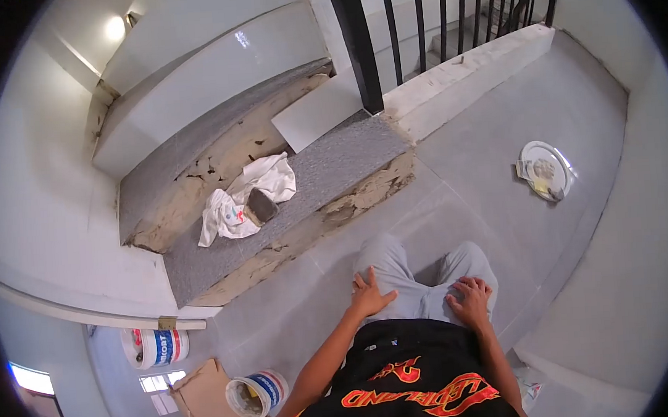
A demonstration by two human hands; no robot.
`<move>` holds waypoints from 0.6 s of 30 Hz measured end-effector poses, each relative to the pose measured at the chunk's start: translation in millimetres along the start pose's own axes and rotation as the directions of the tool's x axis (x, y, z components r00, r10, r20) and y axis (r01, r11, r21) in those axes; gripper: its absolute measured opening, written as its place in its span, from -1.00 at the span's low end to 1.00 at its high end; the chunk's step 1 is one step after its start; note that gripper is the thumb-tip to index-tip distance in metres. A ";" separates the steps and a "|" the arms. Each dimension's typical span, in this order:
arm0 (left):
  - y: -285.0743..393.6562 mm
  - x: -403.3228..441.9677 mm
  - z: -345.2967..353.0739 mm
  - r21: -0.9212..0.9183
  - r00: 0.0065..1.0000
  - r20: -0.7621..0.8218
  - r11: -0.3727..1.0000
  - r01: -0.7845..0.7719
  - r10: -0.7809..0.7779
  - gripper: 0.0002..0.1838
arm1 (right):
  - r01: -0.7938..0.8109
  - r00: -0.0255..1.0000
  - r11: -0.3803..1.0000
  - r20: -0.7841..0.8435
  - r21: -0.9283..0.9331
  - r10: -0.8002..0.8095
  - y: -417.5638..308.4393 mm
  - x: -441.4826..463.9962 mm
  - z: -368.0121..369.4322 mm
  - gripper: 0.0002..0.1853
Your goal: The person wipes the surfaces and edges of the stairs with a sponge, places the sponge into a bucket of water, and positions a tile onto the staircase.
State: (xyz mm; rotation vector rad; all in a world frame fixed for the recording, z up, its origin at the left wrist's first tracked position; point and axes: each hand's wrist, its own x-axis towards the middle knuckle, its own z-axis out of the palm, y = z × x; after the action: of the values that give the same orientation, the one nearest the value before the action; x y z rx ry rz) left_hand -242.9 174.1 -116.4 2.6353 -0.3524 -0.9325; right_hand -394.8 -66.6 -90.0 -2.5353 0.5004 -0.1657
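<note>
My left hand rests on my left thigh, thumb and fingers spread, holding nothing. On the other knee lies my right hand, its fingers laid over the grey trousers and nothing in it. Ahead on the lowest stair tread is a crumpled white cloth with a dark grey block on it. Off to the right on the floor sits a round white plate or lid bearing pale lumps of material and a small tool I cannot make out.
A loose white panel leans on the stairs beside a black railing post. The step's riser is bare and rough. At lower left are two white buckets and a cardboard sheet. Grey tiles cover the floor.
</note>
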 end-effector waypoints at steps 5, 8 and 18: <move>-2.1 4.1 6.3 0.017 1.000 -0.011 1.000 -0.003 0.003 0.21 | 0.028 0.999 0.999 -0.043 0.023 -0.027 1.4 0.9 1.5 -0.62; -1.0 3.1 2.5 0.006 1.000 -0.001 1.000 0.003 -0.003 0.21 | -0.001 1.000 1.000 -0.028 0.002 0.001 -0.3 1.3 0.3 -0.62; 3.2 -0.8 -3.1 -0.050 1.000 -0.009 0.999 0.001 -0.002 0.19 | 0.000 1.000 1.000 -0.023 0.001 0.000 8.1 0.2 6.3 -0.61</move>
State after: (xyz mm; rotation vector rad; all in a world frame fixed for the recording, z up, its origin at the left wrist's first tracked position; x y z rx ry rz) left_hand -242.0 172.2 -112.5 2.5942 -0.3206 -0.9171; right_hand -395.9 -69.9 -99.6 -2.5353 0.5093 -0.1946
